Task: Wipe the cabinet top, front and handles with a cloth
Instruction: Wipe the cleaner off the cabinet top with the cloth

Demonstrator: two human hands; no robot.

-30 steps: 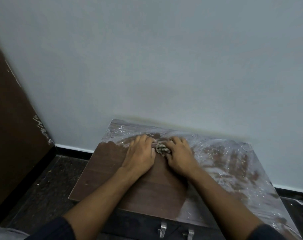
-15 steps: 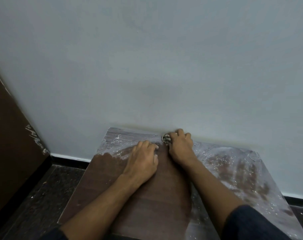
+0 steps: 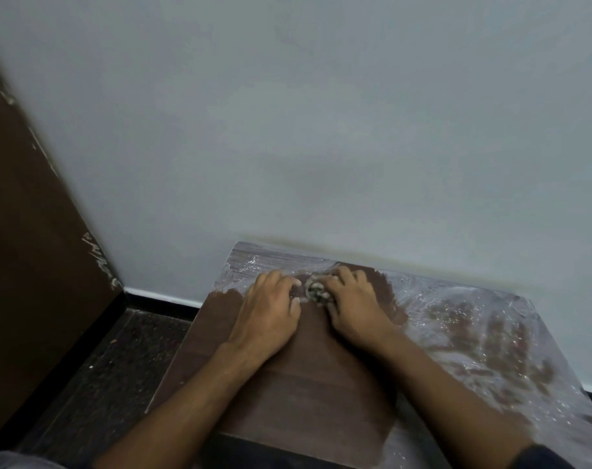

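- We see a person bent over a low brown cabinet set against a pale wall, both bare arms reaching to the far edge of its top.
- The right hand grips a small wadded cloth, its fingers curled round the bundle and clamped on it near the back of the surface.
- The left hand presses the wood just beside the cloth; its fingers are bent at the tips and hold nothing.
- Half a second ago the cloth was hard against the wall line; now it sits a little nearer us and level with the left hand, much as it did a full second ago. We read that as one forward-and-back scrubbing stroke.
- The dark cleaned patch reaches further toward the back edge than it did a second ago, so the middle strip looks nearly done.
- A whitish, glistening film covers the right half of the top, and a narrower band of it lies at the back left corner.
- In our judgement the top is roughly half wiped; the front and handles, out of view here, are not yet begun.
- A dark wooden panel stands at left over a speckled floor.
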